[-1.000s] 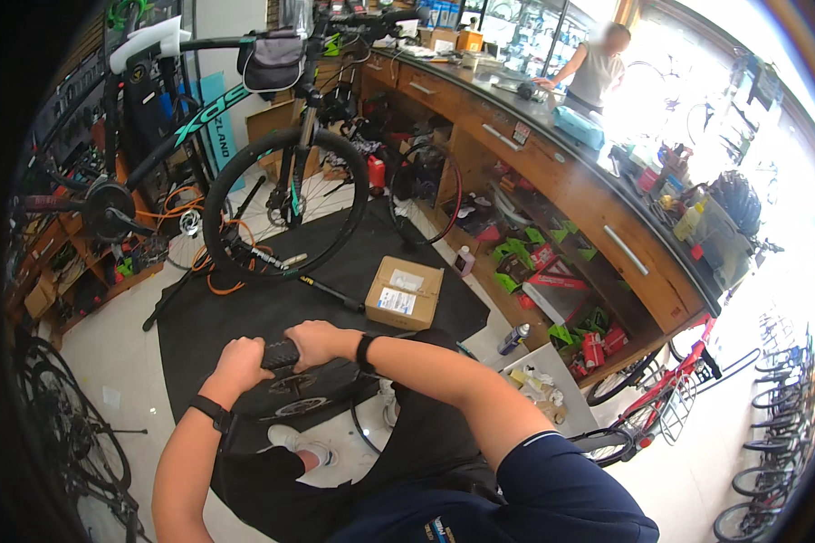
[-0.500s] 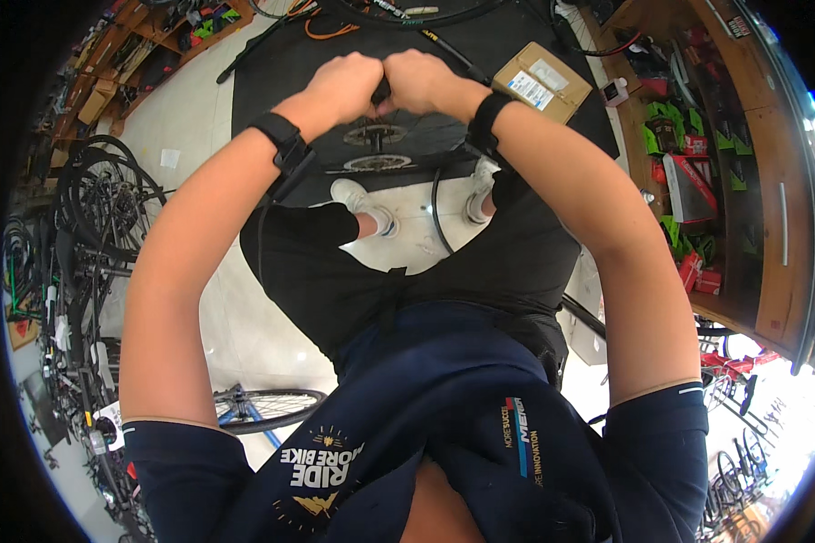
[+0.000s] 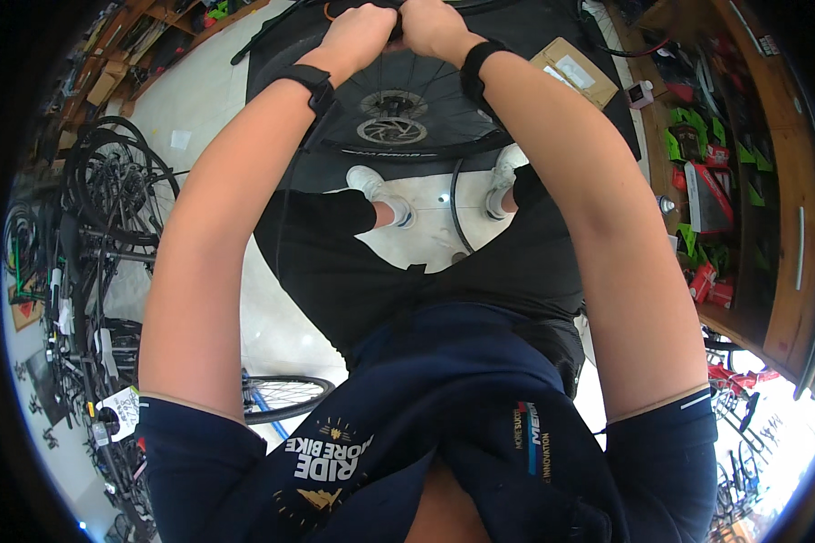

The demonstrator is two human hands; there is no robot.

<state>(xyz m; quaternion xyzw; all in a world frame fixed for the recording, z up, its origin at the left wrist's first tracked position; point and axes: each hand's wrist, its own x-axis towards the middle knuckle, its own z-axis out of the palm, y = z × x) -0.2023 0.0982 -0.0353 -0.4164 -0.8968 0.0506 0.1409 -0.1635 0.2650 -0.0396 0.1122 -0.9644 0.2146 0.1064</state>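
The left hand and the right hand sit nearly together at 12 o'clock, fingers curled tight around the black tyre at the far side of a wheel; the fingertips are hidden. The wheel is just below the hands, also at 12 o'clock, with its brake disc facing up. Beneath it is a black mat. A cardboard box stands at 1 o'clock, beyond the right wrist. White shoes flank the wheel's near edge. Several bike wheels crowd 10 o'clock.
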